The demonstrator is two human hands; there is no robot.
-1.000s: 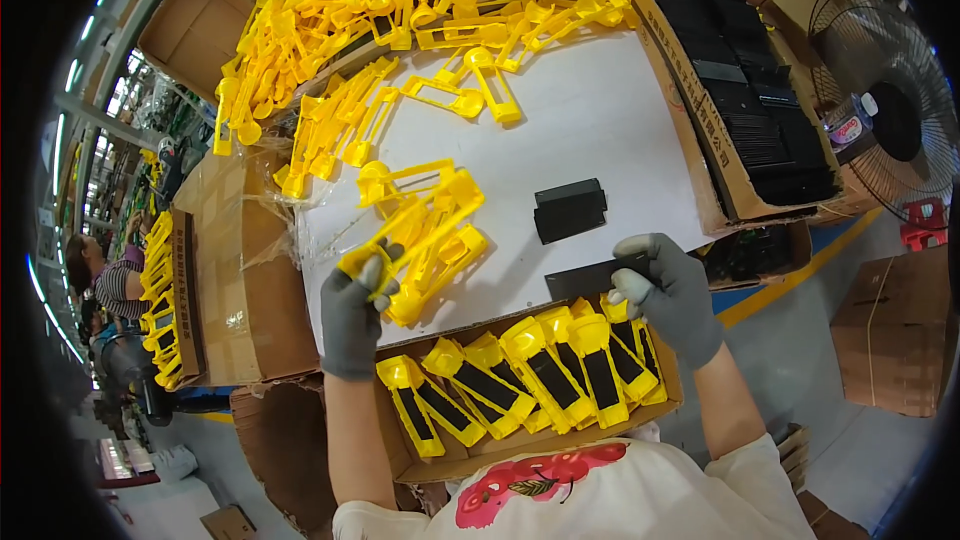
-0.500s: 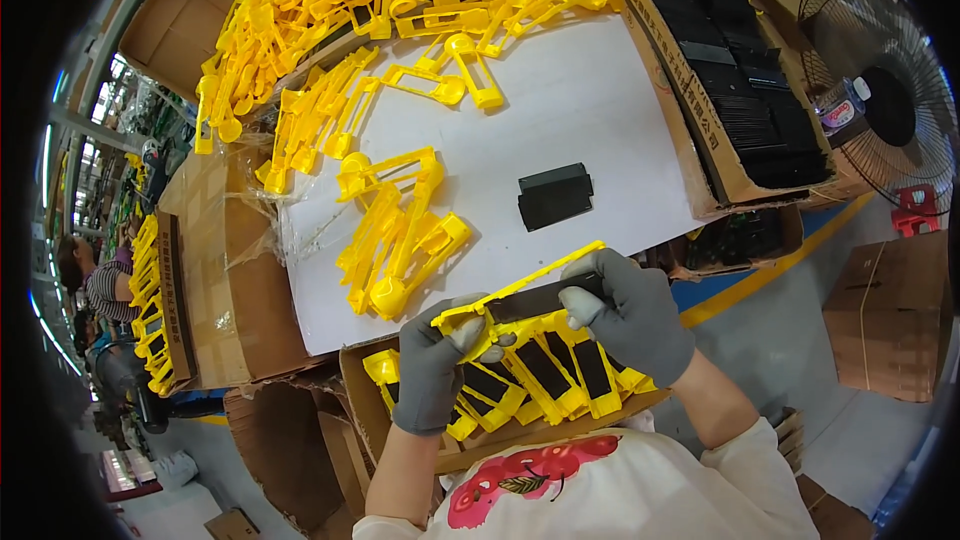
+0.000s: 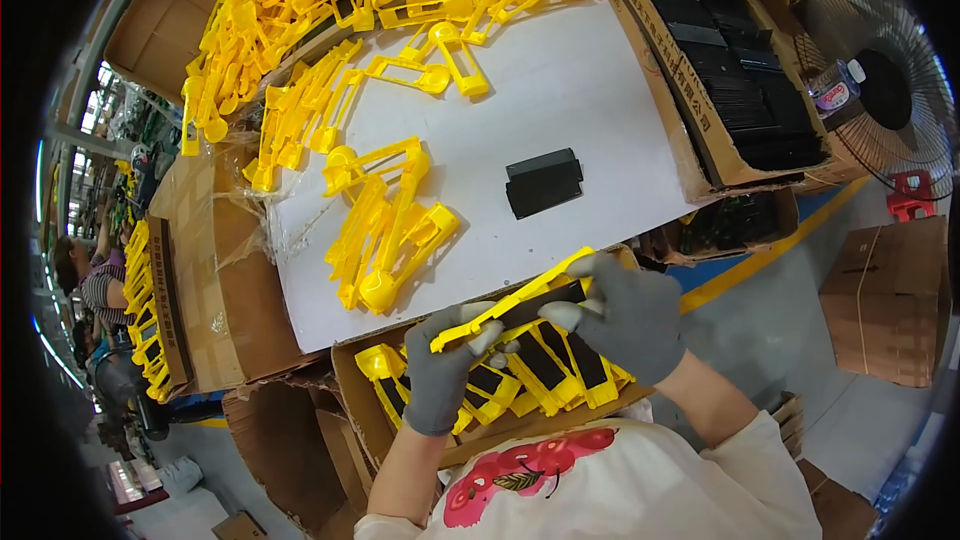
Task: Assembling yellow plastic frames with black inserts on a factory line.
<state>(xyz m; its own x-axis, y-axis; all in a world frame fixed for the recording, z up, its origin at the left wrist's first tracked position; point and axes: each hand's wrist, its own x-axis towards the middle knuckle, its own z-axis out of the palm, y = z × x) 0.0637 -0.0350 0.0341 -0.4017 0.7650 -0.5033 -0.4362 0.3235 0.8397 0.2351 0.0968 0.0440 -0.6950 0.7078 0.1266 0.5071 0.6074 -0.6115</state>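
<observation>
Between my two gloved hands is a yellow plastic frame (image 3: 512, 297) with a dark panel (image 3: 543, 304) lying against it. My left hand (image 3: 440, 365) is closed on the frame's left end. At the other end my right hand (image 3: 628, 320) grips the frame and the panel, its thumb pressed on the panel. Right below them, an open carton (image 3: 352, 376) holds several yellow frames fitted with black panels (image 3: 541, 376). On the white tabletop (image 3: 470, 180) lie a few black panels (image 3: 543, 183) and, to the left, a cluster of yellow frames (image 3: 385, 230).
A big heap of yellow frames (image 3: 300, 10) covers the far side. At the far right stands a carton (image 3: 690, 90) packed with black panels, beside a fan (image 3: 885, 90). Left is a taped carton (image 3: 215, 280). A person (image 3: 100, 285) works farther off at left.
The frame has tilted in my hands, its yellow edge turned more toward the view. My right fingers have shifted along its right end. The whole view has moved slightly.
</observation>
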